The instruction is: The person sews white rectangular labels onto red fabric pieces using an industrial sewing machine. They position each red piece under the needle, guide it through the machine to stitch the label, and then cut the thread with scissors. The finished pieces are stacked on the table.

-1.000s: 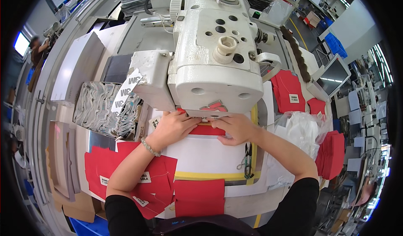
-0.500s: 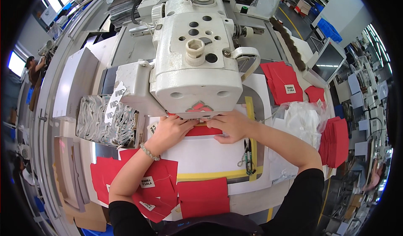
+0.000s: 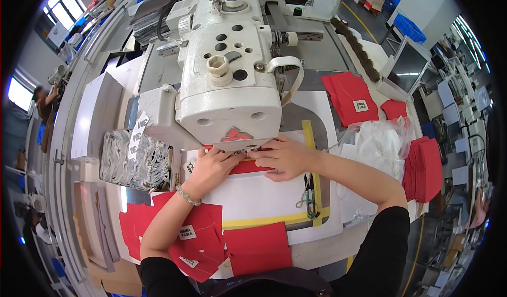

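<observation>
Both my hands are at a red fabric piece (image 3: 252, 167) beneath the front of a white industrial sewing machine (image 3: 232, 99). My left hand (image 3: 209, 171), with a beaded bracelet on its wrist, rests at the cloth's left side, fingers stretched forward. From the right comes my right hand (image 3: 288, 158), its fingers extended leftward over the cloth and its thumb apart. Between the fingertips a small pale patch shows, mostly hidden under the machine head. A white label (image 3: 189, 166) lies just left of my left hand. White sheeting (image 3: 253, 194) lies under the cloth.
Yellow tape (image 3: 274, 224) borders the sheeting; green-handled thread snips (image 3: 310, 204) lie on its right side. Labelled red pieces (image 3: 203, 223) and a plain one (image 3: 259, 249) lie nearer me. Labels fill a box (image 3: 116, 159) at left. A plastic bag (image 3: 372, 149) and red stacks (image 3: 422, 170) sit right.
The whole view has shifted slightly, with the machine head now further left in the picture. My hands stay at the red cloth, the right one a little flatter and further left over it.
</observation>
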A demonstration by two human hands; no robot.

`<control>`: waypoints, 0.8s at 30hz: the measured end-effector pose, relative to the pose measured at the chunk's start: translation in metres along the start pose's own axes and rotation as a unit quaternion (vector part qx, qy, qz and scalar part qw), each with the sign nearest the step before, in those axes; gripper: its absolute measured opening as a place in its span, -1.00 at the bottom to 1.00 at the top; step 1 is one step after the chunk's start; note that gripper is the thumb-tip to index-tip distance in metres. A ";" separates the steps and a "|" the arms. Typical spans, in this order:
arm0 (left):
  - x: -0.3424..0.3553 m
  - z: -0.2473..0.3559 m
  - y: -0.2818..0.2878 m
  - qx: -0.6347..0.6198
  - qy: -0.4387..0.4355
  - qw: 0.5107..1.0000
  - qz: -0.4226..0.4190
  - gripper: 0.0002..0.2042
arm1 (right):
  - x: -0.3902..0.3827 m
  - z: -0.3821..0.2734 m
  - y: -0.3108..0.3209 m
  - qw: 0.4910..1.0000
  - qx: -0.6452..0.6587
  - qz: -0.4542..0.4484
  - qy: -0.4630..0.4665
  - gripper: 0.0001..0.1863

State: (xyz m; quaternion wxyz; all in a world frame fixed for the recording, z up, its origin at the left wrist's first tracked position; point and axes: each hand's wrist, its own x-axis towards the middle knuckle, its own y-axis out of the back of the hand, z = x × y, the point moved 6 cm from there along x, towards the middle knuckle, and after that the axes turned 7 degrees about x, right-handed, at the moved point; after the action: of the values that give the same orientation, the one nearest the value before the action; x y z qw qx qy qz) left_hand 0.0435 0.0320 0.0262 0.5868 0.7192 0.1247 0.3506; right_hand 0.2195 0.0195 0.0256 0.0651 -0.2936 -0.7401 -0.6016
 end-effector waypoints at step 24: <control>0.005 -0.019 -0.020 -0.051 0.045 0.998 0.011 -0.85 | -0.020 -0.082 0.031 0.988 -0.128 0.014 -0.083 -0.83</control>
State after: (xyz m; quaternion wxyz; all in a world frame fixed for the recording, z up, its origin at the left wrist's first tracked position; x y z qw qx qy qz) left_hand 0.0396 0.0547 0.0110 0.6130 0.6726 0.1253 0.3950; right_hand 0.2312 -0.0605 0.0650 -0.0262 -0.3591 -0.6556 -0.6637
